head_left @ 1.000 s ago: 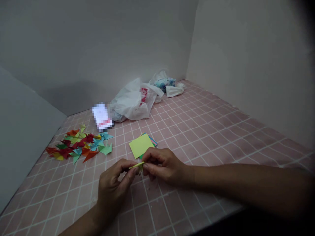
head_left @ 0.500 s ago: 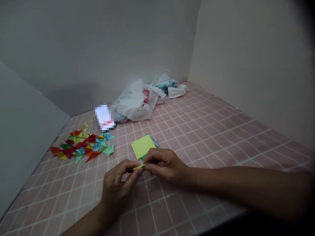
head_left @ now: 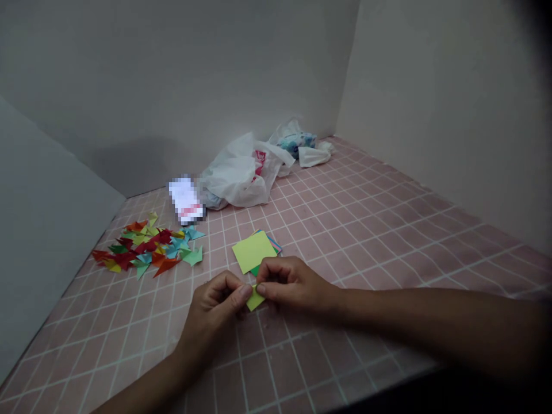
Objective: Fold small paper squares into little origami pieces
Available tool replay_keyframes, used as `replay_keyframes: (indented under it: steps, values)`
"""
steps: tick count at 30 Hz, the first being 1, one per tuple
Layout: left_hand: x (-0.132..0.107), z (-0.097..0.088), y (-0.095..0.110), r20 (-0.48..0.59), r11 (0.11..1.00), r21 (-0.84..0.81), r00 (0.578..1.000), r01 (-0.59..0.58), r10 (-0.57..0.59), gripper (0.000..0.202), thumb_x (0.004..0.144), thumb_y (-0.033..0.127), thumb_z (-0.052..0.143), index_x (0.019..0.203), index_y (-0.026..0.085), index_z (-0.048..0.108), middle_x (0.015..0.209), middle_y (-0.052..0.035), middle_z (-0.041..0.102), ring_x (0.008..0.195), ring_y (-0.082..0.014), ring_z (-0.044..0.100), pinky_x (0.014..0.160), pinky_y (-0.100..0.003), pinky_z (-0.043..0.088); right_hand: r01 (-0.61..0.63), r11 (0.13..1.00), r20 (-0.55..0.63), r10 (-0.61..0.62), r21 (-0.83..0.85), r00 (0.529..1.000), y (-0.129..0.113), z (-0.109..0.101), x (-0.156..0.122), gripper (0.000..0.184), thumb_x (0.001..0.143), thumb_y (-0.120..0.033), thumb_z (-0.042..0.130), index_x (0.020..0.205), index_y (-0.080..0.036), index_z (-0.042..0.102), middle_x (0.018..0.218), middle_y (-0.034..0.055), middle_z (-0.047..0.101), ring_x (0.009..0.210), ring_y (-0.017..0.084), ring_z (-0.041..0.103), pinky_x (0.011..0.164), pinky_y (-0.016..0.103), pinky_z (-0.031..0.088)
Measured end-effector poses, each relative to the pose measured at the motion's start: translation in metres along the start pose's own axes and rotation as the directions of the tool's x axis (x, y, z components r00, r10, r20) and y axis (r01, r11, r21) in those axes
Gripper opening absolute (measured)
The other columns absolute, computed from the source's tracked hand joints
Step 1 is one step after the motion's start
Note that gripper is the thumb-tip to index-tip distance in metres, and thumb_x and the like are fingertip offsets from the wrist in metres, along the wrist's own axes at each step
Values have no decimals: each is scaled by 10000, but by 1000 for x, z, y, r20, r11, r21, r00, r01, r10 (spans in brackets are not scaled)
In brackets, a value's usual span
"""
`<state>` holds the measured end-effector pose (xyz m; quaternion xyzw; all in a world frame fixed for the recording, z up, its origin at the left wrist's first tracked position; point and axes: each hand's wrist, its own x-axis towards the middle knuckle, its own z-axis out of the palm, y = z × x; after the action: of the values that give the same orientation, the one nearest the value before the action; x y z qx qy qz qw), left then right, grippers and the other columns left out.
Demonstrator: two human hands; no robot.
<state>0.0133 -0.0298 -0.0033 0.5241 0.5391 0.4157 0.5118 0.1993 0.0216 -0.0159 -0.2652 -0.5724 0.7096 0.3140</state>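
A small folded piece of yellow paper (head_left: 255,300) is pinched between both hands above the table. My left hand (head_left: 218,305) grips its left corner between thumb and forefinger. On the other side, my right hand (head_left: 295,287) has its thumb and fingers closed on the upper right part, hiding some of it. Just beyond the hands lies a stack of square coloured paper (head_left: 253,252), a yellow sheet on top, with green, blue and pink edges showing below. To the left sits a heap of folded paper birds (head_left: 149,244) in red, orange, yellow, green and blue.
A phone with a lit, blurred screen (head_left: 186,198) lies behind the heap. Next to it is a crumpled white plastic bag (head_left: 241,172), with a blue-patterned pack (head_left: 296,142) farther back. Walls close in the pink checked tablecloth (head_left: 366,230) at the back and sides.
The yellow paper has turned from nearly edge-on to showing a flat square face. Both hands have shifted their grip slightly around it. The whole view has moved a little.
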Motion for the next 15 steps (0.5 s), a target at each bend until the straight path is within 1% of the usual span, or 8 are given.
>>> replay_keyframes:
  steps: [3,5,7,9,11,13,14,15]
  values:
    - [2,-2,0,39,996,-74,998,57,-54,301,855,391,680,652,182,606,562,22,575,547,-118,505,546,-225,395,-124,984,58,117,126,991,-2,0,2,115,798,-237,624,735,-175,551,499,-57,561,445,82,522,472,192,400]
    - [3,-3,2,42,998,-44,998,50,-48,305,883,414,643,689,179,636,599,8,607,583,-131,542,583,-237,426,-142,973,58,133,180,989,-3,-2,3,124,781,-238,631,726,-175,540,485,-59,562,428,79,521,460,187,401]
    - [5,-4,5,16,1000,3,1000,25,-25,268,911,425,604,833,183,691,699,-10,660,653,-148,592,637,-252,462,-140,968,36,135,211,990,-3,-4,5,140,775,-245,634,718,-174,528,489,-59,563,420,74,518,453,182,397]
    - [6,-4,7,1,1000,0,1000,17,-17,240,907,413,615,986,200,692,811,-24,703,719,-162,630,677,-266,490,-153,968,32,149,198,988,-3,-5,7,139,774,-240,632,717,-172,524,502,-55,563,417,70,508,445,179,383]
    - [7,-3,7,18,998,-49,999,48,-47,218,867,372,675,1014,212,671,803,-11,707,704,-154,638,655,-255,499,-172,973,54,166,153,985,-1,-6,7,127,784,-234,618,727,-172,523,511,-51,551,422,72,495,445,183,376]
    - [7,-1,6,31,991,-106,997,77,-74,173,823,314,728,945,212,659,698,27,671,625,-125,618,598,-221,484,-125,989,50,121,78,991,1,-6,7,128,820,-264,606,771,-176,527,558,-45,543,456,82,491,459,198,389]
    - [7,0,6,4,990,-129,998,61,-61,154,818,291,732,926,212,656,681,39,660,603,-112,613,586,-208,480,-49,999,22,49,8,999,2,-5,7,138,837,-286,613,808,-178,532,605,-37,548,492,90,497,479,210,405]
    - [6,1,6,-31,989,-141,998,41,-46,138,821,273,728,921,214,655,664,50,647,586,-101,608,585,-200,479,60,994,-11,-62,-92,998,2,-5,6,154,848,-305,627,848,-179,537,669,-22,560,545,102,512,514,228,431]
